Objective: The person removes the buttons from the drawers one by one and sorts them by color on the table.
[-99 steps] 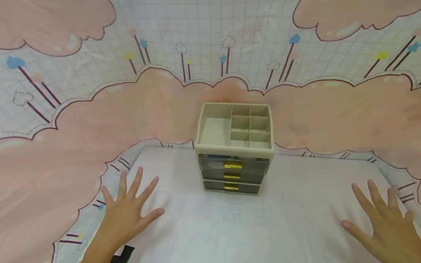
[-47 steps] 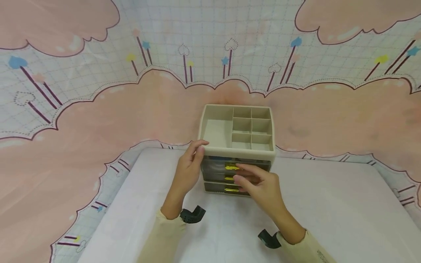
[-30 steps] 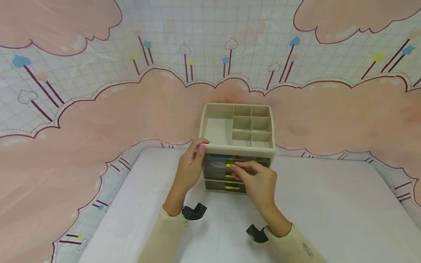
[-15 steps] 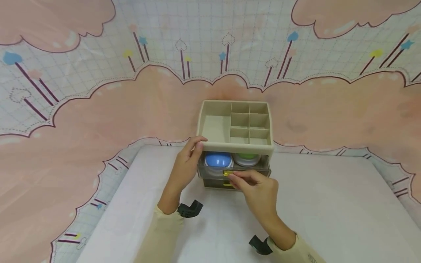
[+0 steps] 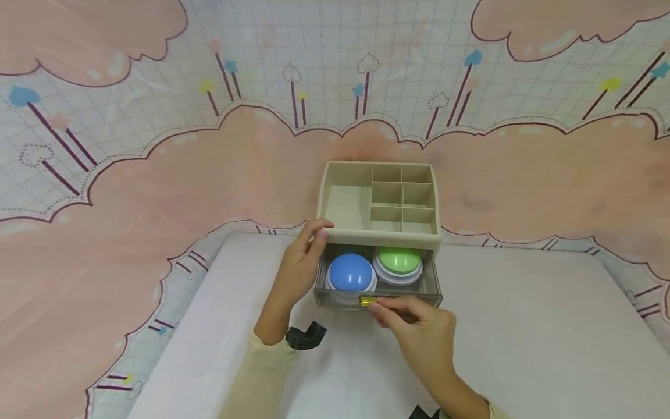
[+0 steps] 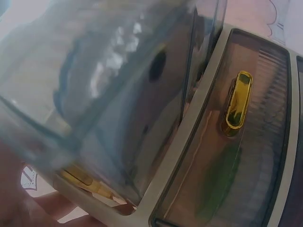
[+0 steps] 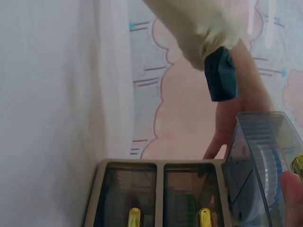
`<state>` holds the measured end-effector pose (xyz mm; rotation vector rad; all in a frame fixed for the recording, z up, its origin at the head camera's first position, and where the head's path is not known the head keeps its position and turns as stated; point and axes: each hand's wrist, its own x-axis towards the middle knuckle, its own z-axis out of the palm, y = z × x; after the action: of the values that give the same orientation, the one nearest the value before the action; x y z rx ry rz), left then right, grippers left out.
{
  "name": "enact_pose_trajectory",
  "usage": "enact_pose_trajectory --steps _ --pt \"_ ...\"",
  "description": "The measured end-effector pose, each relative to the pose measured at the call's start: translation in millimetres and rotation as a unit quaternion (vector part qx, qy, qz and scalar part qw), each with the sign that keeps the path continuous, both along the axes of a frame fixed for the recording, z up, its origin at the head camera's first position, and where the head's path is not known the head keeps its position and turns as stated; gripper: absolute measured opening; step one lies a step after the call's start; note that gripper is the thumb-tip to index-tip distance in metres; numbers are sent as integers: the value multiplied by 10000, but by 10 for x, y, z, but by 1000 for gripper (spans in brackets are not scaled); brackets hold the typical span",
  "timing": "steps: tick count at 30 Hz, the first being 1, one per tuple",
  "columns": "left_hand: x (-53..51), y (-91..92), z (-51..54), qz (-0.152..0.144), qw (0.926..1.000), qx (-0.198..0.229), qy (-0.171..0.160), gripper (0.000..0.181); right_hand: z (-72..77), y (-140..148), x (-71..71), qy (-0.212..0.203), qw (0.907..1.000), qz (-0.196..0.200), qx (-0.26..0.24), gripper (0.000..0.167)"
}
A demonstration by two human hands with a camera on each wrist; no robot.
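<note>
A beige organizer [image 5: 387,237] stands at the centre of the head view, its top drawer [image 5: 335,299] pulled well out. Inside lie a blue dome-topped button [image 5: 351,272] on the left and a green one [image 5: 400,261] on the right, both with white bases. My right hand [image 5: 424,331] pinches the drawer's gold handle [image 5: 368,301] between thumb and fingers. With my left hand [image 5: 297,265] I grip the organizer's front left corner, fingertips over the rim. Two lower drawers with gold handles [image 6: 239,100] show closed in the left wrist view.
Open compartments of different sizes form the organizer's top [image 5: 345,201]. It stands on a white table surface [image 5: 523,326] against a pink and white patterned cloth [image 5: 523,174]. A black wrist mount [image 5: 306,336] sits at my left sleeve.
My hands came in from the sides to the organizer. The left took its corner, the right took the top handle, and the drawer slid out toward me, uncovering the blue and green buttons.
</note>
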<state>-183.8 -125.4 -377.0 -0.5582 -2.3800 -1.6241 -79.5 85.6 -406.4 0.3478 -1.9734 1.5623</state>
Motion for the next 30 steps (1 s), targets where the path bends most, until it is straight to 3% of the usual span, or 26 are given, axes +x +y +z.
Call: enact_pose_trajectory --steps 7,19,26,30 --pt "28 -14 -2 20 10000 -32 -15 25 -19 -20 143 75 9996 273 -63 13" --pt "3 -14 -21 41 10000 -74 31 25 -35 -12 226 224 9982 545 -60 15" --pt "-2 6 -8 -23 10000 -28 67 24 20 106 254 267 9933 997 522 22" --pt "-2 9 -10 9 10000 -9 39 24 211 224 289 245 9860 1172 1161 29"
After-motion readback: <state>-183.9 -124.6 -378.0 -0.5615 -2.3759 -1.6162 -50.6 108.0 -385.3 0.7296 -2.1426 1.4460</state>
